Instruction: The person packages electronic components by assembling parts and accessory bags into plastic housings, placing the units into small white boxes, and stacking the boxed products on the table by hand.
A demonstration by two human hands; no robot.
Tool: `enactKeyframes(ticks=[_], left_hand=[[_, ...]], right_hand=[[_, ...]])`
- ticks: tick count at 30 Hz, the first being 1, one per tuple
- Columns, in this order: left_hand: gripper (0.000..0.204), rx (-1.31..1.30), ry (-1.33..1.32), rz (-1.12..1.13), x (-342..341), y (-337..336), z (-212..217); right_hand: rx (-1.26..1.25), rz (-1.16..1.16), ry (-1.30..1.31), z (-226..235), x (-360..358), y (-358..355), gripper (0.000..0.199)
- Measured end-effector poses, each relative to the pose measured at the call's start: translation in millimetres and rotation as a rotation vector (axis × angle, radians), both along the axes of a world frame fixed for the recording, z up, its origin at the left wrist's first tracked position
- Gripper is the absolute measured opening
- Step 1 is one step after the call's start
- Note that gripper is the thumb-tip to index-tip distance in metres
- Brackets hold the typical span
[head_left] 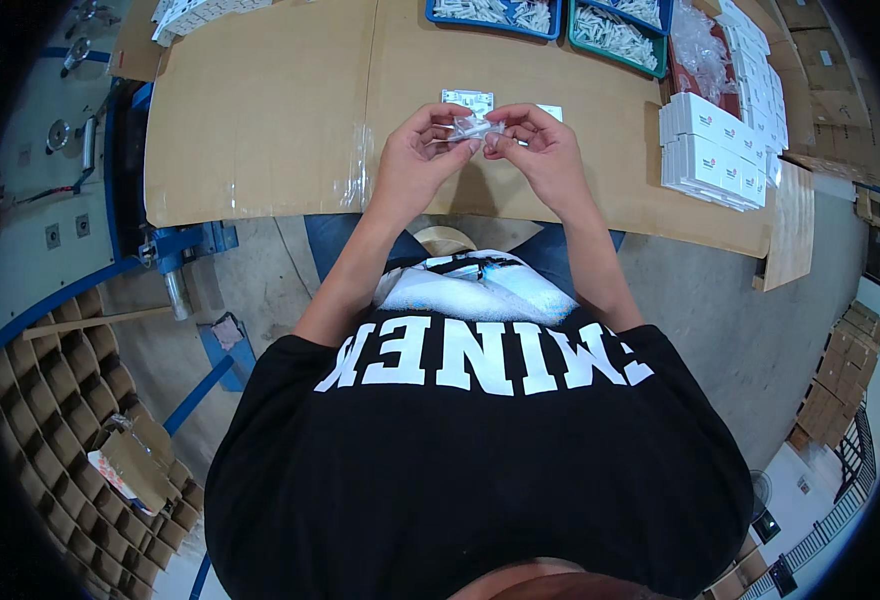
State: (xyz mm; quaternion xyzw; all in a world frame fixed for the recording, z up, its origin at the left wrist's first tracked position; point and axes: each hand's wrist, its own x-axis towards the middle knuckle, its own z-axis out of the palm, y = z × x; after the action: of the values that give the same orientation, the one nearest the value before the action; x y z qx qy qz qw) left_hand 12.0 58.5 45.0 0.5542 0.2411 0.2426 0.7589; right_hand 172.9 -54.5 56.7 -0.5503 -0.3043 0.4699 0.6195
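Between my two hands, above the cardboard-covered table, is a small clear plastic bag (474, 128) with white pieces in it. My left hand (422, 150) pinches its left side between thumb and fingers. The bag's right side is pinched by my right hand (538, 150), with the fingers curled. Just beyond the bag lies a white box-like item (468, 100), partly hidden by my hands. A flat white piece (552, 112) shows past my right fingers. What exactly the bag holds is too small to tell.
Blue trays (495, 14) and a green tray (615, 45) of small white parts stand at the far side. Stacked white boxes (712, 150) and clear plastic bags (702, 48) are at the right. A blue-framed machine (70, 150) stands left of the cardboard-covered table (260, 120).
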Motion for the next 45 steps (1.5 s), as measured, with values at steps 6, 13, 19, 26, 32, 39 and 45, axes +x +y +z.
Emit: enactKeyframes(ticks=[6, 13, 19, 26, 32, 39, 45], left_hand=[[0.036, 0.042, 0.095, -0.109, -4, 4, 0], [0.024, 0.233, 0.232, -0.089, -6, 7, -3], [0.023, 0.234, 0.24, -0.113, -8, 7, -7], [0.027, 0.308, 0.354, -0.188, -9, 8, -16], [0.03, 0.391, 0.249, -0.197, -6, 3, -16], [0.022, 0.625, 0.272, -0.157, 13, 31, -68], [0.016, 0.801, 0.329, -0.125, 40, 55, -85]], right_hand=[[-0.013, -0.001, -0.054, -4, 3, -1, 0.024], [-0.061, 0.107, -0.224, 3, 15, -3, 0.023], [-0.101, 0.158, -0.278, 4, 13, -4, 0.027], [-0.116, 0.185, -0.425, -8, 12, -14, 0.019], [-0.208, 0.104, -0.539, -36, 18, -20, 0.018], [-0.235, 0.1, -0.346, -66, 29, -3, 0.015], [-0.201, -0.015, -0.681, -101, 47, 22, 0.017]])
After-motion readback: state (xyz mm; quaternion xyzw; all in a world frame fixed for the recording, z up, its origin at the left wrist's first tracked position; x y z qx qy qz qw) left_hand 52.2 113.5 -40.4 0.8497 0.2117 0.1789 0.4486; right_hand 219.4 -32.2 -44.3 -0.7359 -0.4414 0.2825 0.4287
